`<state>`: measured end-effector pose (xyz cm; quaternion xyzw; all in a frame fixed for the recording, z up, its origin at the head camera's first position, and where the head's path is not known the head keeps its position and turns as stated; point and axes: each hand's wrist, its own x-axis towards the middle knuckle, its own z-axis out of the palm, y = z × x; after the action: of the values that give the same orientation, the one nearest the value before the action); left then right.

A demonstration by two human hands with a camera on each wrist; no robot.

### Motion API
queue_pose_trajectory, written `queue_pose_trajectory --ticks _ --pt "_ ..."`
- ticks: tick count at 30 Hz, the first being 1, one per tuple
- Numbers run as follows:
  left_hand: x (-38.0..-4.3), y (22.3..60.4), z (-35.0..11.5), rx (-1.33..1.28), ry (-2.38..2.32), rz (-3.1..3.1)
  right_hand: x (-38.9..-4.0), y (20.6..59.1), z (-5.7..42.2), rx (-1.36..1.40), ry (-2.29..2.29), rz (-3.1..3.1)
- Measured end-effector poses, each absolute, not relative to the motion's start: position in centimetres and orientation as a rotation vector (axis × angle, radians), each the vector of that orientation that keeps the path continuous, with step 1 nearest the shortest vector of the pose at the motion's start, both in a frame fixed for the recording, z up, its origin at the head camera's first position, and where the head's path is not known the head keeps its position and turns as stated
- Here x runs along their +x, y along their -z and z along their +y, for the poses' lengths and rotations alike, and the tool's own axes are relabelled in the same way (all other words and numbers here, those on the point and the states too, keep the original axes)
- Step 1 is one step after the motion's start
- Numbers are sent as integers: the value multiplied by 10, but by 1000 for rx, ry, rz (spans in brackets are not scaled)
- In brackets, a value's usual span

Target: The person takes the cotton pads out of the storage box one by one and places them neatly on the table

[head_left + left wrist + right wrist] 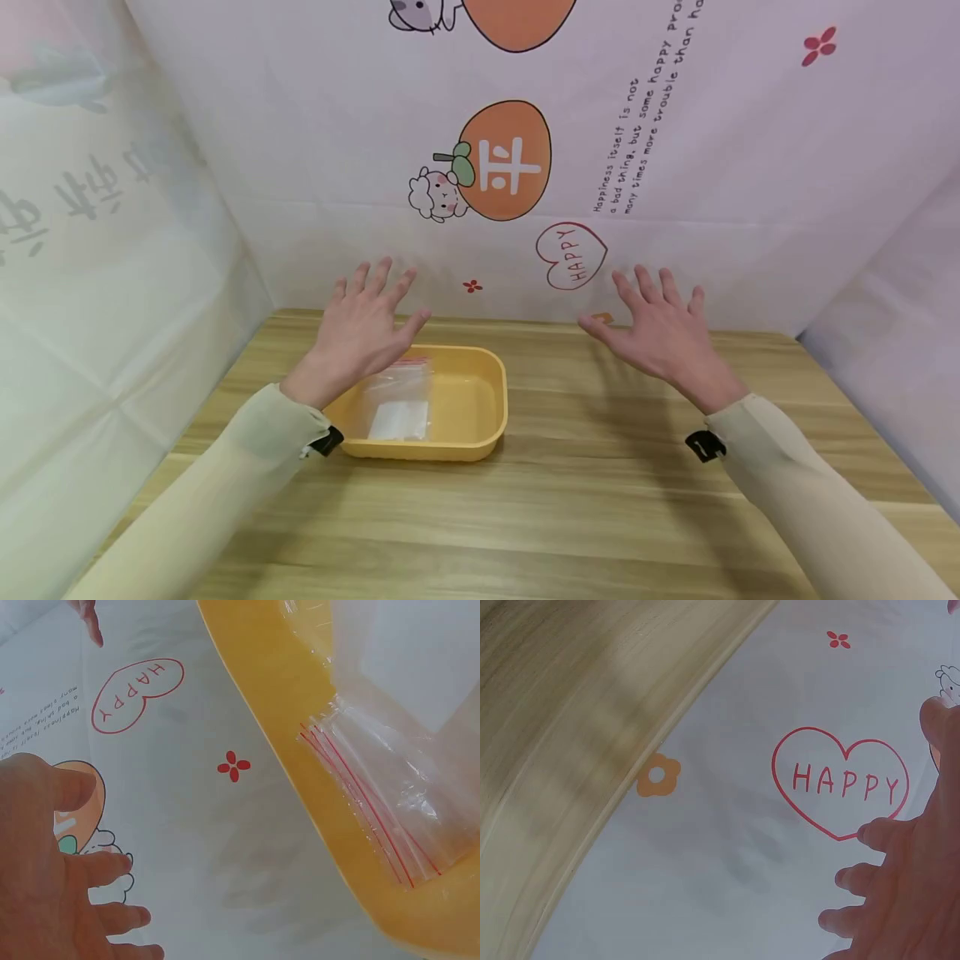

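Note:
My left hand (360,329) is held above the back left part of a yellow plastic tray (492,417), fingers spread and holding nothing. Inside the tray lie clear zip bags (397,383) with red seal lines, and a white piece (400,420) shows in or under them. The left wrist view shows the bags (405,802) close up against the tray wall (300,780). Off to the right, my right hand (663,337) hovers over the wooden table, also spread and touching nothing. Part of the tray is hidden behind my left hand and wrist.
The wooden table (600,517) ends at a white printed cloth (337,167) hanging behind it, with fruit drawings and a red heart. More cloth hangs at the left (112,317) and right (892,258) sides. Both wrists carry a small black device (705,446).

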<state>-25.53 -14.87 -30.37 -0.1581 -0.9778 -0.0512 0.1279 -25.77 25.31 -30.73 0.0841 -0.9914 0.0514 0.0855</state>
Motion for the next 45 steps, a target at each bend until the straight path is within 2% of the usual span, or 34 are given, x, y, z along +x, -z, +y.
queue_pose_trajectory --ticks 45 --pt "-219 305 -169 -525 338 -2788 -222 309 251 365 -164 -2886"
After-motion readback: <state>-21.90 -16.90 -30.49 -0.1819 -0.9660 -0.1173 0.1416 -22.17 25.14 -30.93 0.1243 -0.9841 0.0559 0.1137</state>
